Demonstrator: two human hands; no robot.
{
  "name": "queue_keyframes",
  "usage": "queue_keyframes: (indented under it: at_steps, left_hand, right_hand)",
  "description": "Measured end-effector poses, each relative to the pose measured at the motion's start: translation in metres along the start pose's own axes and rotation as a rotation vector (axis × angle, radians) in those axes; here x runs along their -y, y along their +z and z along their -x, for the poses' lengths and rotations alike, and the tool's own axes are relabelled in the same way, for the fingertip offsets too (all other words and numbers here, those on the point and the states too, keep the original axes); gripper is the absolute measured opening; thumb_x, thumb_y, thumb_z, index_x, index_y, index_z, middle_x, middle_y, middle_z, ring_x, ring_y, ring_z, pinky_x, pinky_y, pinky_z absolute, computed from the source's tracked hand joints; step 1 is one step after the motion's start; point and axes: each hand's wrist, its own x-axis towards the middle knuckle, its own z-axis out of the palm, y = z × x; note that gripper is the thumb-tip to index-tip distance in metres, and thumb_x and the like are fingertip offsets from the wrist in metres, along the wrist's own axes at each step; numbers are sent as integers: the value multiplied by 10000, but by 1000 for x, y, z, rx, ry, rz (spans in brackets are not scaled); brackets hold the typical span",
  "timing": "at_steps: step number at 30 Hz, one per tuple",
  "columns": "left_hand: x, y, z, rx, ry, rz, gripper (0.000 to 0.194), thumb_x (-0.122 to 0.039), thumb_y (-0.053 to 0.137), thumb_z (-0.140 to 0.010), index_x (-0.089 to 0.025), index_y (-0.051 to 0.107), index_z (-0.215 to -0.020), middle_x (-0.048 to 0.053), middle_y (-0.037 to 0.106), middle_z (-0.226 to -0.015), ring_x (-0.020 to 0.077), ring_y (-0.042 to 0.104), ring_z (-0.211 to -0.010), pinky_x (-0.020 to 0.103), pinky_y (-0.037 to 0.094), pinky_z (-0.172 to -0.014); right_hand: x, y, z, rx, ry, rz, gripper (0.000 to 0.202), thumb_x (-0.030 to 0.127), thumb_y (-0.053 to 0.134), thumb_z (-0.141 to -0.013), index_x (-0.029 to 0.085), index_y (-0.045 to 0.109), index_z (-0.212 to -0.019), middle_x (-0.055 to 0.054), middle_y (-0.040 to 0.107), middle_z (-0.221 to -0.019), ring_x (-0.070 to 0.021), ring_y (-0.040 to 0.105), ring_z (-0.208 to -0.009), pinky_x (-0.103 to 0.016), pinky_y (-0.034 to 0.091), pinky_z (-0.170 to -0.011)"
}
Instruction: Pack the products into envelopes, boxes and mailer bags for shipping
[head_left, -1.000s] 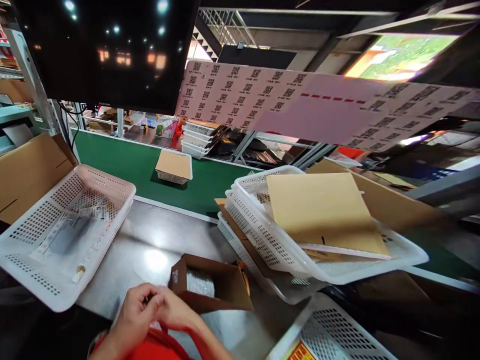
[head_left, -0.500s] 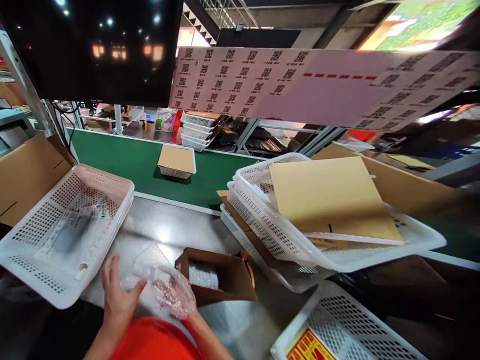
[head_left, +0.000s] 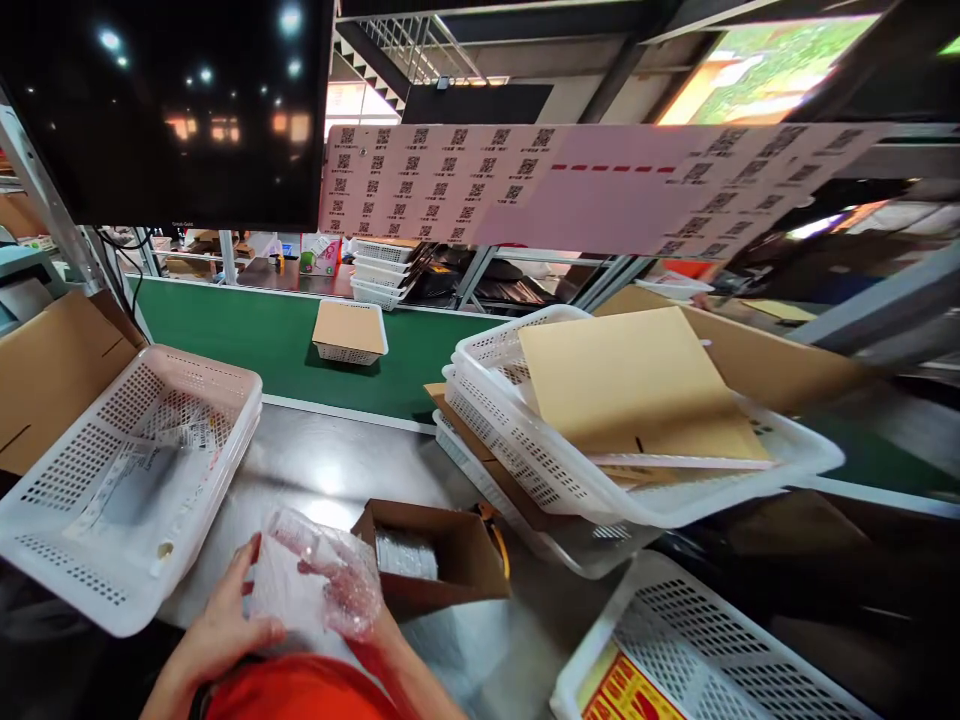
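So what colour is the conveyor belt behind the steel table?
Dark green; the conveyor belt shows clearly in the head view.

Red-orange garment [head_left: 300,690] at the chest (forearms bare, no gloves).

We count two hands [head_left: 217,625] [head_left: 352,590], one bubble bag [head_left: 300,580], one open carton [head_left: 435,555] and one monitor [head_left: 165,100].

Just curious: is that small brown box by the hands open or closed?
Open: the cardboard box has its flaps up, with a silvery packet inside.
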Motion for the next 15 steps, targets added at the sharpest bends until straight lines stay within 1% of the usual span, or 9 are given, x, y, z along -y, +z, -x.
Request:
queue_keyframes:
  at_steps: [1, 2, 3, 5, 7, 8, 11, 13, 15]
  left_hand:
    - [-3, -2, -2, -28, 22, 46, 1038, -479, 981, -528, -237, 602, -1463, 140, 656, -1459, 346, 612, -1324, 410, 513, -1079]
    - [-7, -3, -5, -21, 31, 90, 1084, -526, 971, -543, -246, 560, -1506, 138, 659, -1453, 345, 623, -1308, 411, 520, -1066]
    - [-9, -1, -9, 11, 20, 113, 1039, -576, 949, -575, -237, 581, -1486, 134, 701, -1380, 338, 661, -1237, 405, 537, -1025]
    - [-12, 7, -17, 103, -33, 83, 820, -632, 909, -635, -194, 717, -1301, 116, 778, -1144, 311, 714, -1045, 379, 556, -927]
    - [-9, 17, -21, 171, -66, 15, 688, -630, 927, -613, -158, 794, -1096, 108, 794, -1004, 299, 710, -971, 354, 544, -889]
    - [-5, 22, -22, 202, -81, 11, 671, -624, 941, -593, -151, 807, -1049, 108, 798, -988, 298, 707, -968, 347, 538, -885]
    - [12, 31, -18, 274, -161, 135, 665, -567, 976, -547, -135, 811, -1024, 108, 804, -976, 274, 710, -914, 318, 533, -818]
    - [19, 32, -13, 239, -265, 301, 601, -494, 985, -556, -138, 797, -1002, 90, 798, -915, 232, 707, -815, 304, 532, -753]
    - [19, 32, -10, 119, -350, 483, 573, -434, 993, -543, -160, 776, -998, 64, 795, -886, 200, 700, -750, 303, 543, -725]
  right_hand:
    - [3, -2, -1, 25, 2, 32, 301, 523, 783, -711, 272, 813, -874, -98, 794, -1141, -342, 696, -1094, -442, 572, -944]
    - [6, -4, -2, 62, 9, 45, 262, 505, 789, -717, 266, 811, -823, -87, 793, -1128, -340, 687, -1120, -443, 543, -1004]
    - [7, -5, -2, 97, 14, 53, 256, 506, 775, -740, 258, 807, -797, -79, 791, -1111, -330, 685, -1118, -439, 519, -1036]
    - [5, -7, -3, 117, 11, 90, 328, 555, 720, -796, 235, 794, -797, -73, 783, -1021, -293, 692, -1015, -418, 518, -994]
    - [0, -8, -3, 45, 25, 137, 436, 631, 672, -824, 208, 751, -749, -58, 745, -845, -247, 660, -831, -387, 532, -851]
    - [-3, -9, -3, -12, 41, 147, 474, 662, 667, -825, 202, 729, -731, -45, 717, -780, -227, 631, -767, -371, 525, -790]
    - [-10, -14, -1, -89, 123, 39, 526, 714, 767, -739, 192, 740, -801, -27, 695, -726, -201, 604, -699, -339, 516, -697]
    - [-12, -18, 3, -186, 162, -127, 631, 764, 768, -731, 189, 764, -990, -50, 736, -801, -203, 633, -720, -331, 529, -688]
    - [-13, -21, 9, -319, 153, -256, 727, 809, 729, -757, 189, 744, -1138, -98, 775, -945, -218, 678, -812, -344, 553, -744]
